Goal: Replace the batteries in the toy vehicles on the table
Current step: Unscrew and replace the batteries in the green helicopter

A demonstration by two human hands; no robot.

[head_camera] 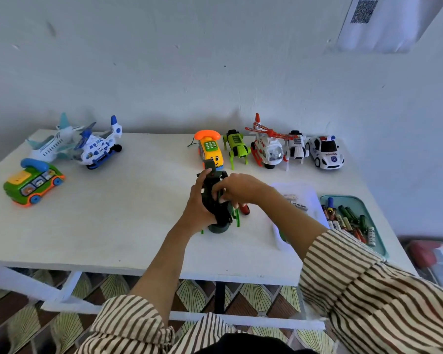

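Note:
A dark green toy vehicle [212, 198] stands tipped up on the white table [128, 221] near the middle. My left hand [197, 208] grips it from the left, thumb up along its side. My right hand [237, 189] reaches over its underside, fingertips pinching something small and white there; what it is I cannot tell. A red-handled screwdriver [245, 209] lies just right of the toy. A teal tray [353, 200] of several batteries sits at the right. A clear box [310, 198] with new batteries lies beside it.
At the back stand an orange phone car [210, 149], a green robot dog [237, 146], a red-white helicopter [266, 146], a white robot dog [296, 146] and a police car [326, 153]. Back left: a white plane [53, 144], a blue helicopter [100, 146], a green phone bus [32, 182].

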